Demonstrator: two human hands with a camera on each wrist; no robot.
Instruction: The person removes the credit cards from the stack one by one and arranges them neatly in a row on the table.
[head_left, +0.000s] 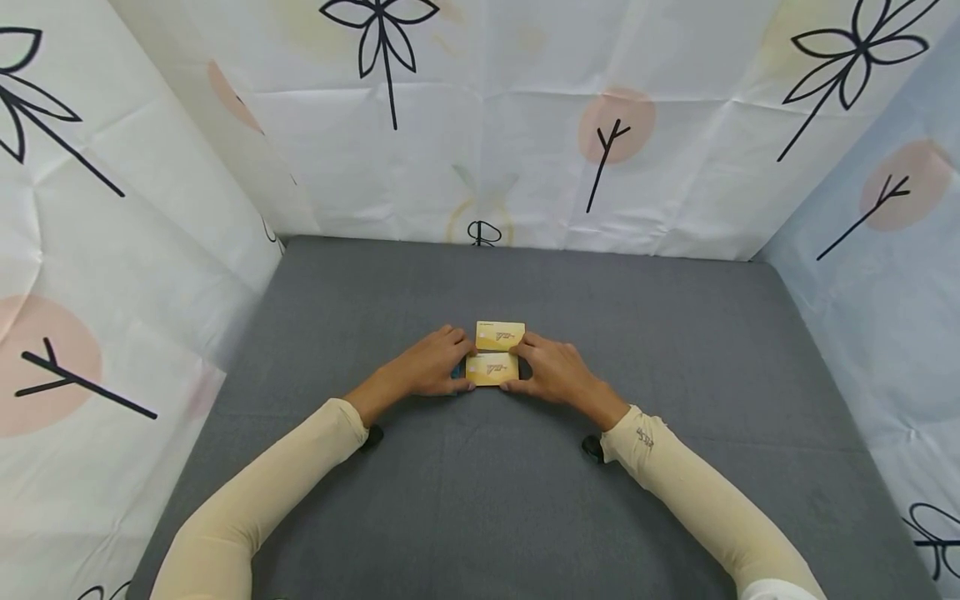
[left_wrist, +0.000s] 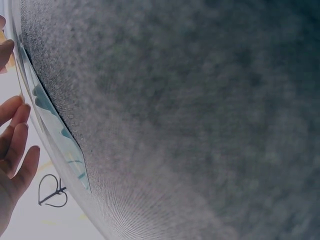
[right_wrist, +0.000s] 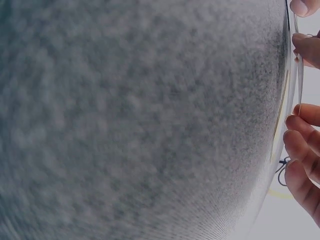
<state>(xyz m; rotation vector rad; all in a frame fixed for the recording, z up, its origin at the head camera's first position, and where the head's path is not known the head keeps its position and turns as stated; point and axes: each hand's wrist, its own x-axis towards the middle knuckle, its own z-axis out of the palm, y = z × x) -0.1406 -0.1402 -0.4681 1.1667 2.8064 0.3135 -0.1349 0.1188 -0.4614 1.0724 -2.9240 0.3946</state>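
Both hands hold one yellow card by its two side edges, at the middle of the grey table. My left hand has thumb and fingertips at its left edge; my right hand does the same at the right. In both wrist views the held card shows nearly edge-on, raised off the surface. A second, similar yellow card lies just beyond it, close to the right fingertips. Partly hidden under the left hand is a blue piece; the left wrist view shows a flat blue-and-white card on the table.
The grey cloth-like tabletop spreads around the hands. White sheets with plant drawings hang behind and at both sides. A dark wrist-worn piece sits below the right cuff, another below the left.
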